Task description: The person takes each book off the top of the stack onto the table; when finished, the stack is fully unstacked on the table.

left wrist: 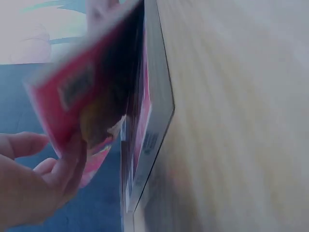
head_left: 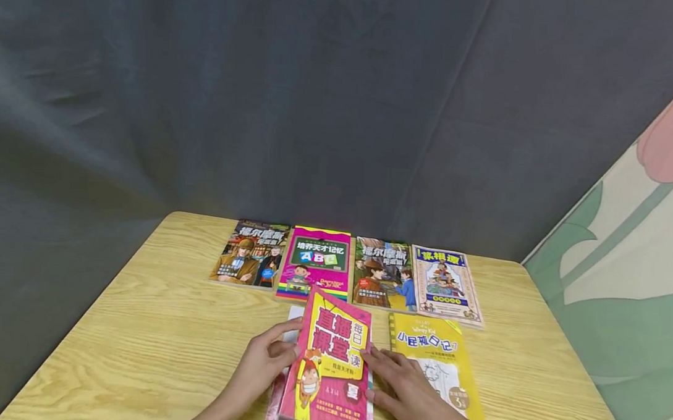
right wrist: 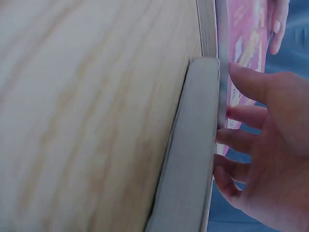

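Note:
A pink book (head_left: 331, 364) with a yellow title panel lies tilted on top of other books near the front of the table. My left hand (head_left: 267, 359) holds its left edge. In the left wrist view, that hand's fingers (left wrist: 70, 164) lie against the underside of the raised book (left wrist: 91, 96), which has a barcode. My right hand (head_left: 405, 382) touches the pink book's right side with its fingertips, over the left part of a yellow book (head_left: 466, 387). In the right wrist view, the right hand's thumb and fingers (right wrist: 241, 140) rest along the book edges.
Along the table's back stand out a dark detective book (head_left: 251, 253), a magenta ABC book (head_left: 320, 259), another detective book (head_left: 381, 273) and a pale book with a blue title (head_left: 447, 285), side by side. A dark curtain (head_left: 318, 110) hangs behind the wooden table (head_left: 143, 327).

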A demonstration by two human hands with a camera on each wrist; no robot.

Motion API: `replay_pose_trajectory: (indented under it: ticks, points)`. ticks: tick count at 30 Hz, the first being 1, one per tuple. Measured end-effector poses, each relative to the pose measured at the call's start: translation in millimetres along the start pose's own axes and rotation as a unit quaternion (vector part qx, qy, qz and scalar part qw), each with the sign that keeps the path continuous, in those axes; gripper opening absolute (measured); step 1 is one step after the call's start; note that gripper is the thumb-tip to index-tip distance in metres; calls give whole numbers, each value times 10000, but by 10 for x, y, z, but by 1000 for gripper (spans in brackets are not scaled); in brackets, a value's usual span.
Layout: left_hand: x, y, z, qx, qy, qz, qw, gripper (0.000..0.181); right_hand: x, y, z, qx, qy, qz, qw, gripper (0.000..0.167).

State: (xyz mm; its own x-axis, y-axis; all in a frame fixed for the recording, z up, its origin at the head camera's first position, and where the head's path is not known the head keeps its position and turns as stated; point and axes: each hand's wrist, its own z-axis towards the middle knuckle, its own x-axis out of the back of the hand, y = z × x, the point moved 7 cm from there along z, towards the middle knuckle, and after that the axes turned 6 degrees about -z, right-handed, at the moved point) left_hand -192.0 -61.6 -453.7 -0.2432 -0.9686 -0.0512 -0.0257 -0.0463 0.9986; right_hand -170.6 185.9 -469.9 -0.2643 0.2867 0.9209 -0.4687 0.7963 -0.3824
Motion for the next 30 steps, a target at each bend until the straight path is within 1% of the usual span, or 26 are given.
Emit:
replay_pose_trajectory:
  ticks: [2,5,6,8,9,11,12,14,17,19,20,22,24,29,30]
  points:
    - [3,7,51,23,-104,-175,9998,44,-5,-2,5,21,-56,-7,10000,63]
    - [-13,5,132,87,-506,-279,9983,50,-11,2,2,10,-156,2,9999,64]
    - [-23,8,153,108,-696,-269,9972,53,-11,5,-1,9,-178,7,9998,64]
    - [-41,1,186,247,-1095,-204,9935,62,-9,9,-5,13,-188,3,9998,63]
    - [-46,-2,199,286,-1264,-112,9915,66,-8,8,-5,37,-190,0,9998,63]
    - [-45,8,207,308,-1501,16,9882,75,-12,8,-4,27,-236,6,9997,62]
    - [-38,15,201,306,-1574,50,9870,78,-14,7,-2,13,-271,18,9996,62]
    - [-11,34,178,332,-1607,31,9864,82,-24,6,2,-47,-376,20,9993,62]
    - [63,101,114,271,-1551,-39,9875,84,-44,21,5,-258,-585,87,9979,63]
    - [150,146,81,326,-1390,-87,9897,85,-37,26,-2,-312,-611,101,9976,63]
    - [202,178,67,275,-1318,-53,9909,85,-30,27,-4,-330,-612,114,9975,63]
    - [335,218,44,327,-1147,-8,9929,85,-21,30,-9,-311,-567,121,9978,63]
    - [495,244,9,472,-1016,-114,9936,84,-17,25,-10,-240,-522,108,9983,62]
    - [892,301,-106,624,-992,-379,9924,80,-34,25,-3,-145,-533,-34,9985,62]
    - [970,308,-122,680,-930,-376,9926,80,-29,23,-5,-120,-513,-62,9986,62]
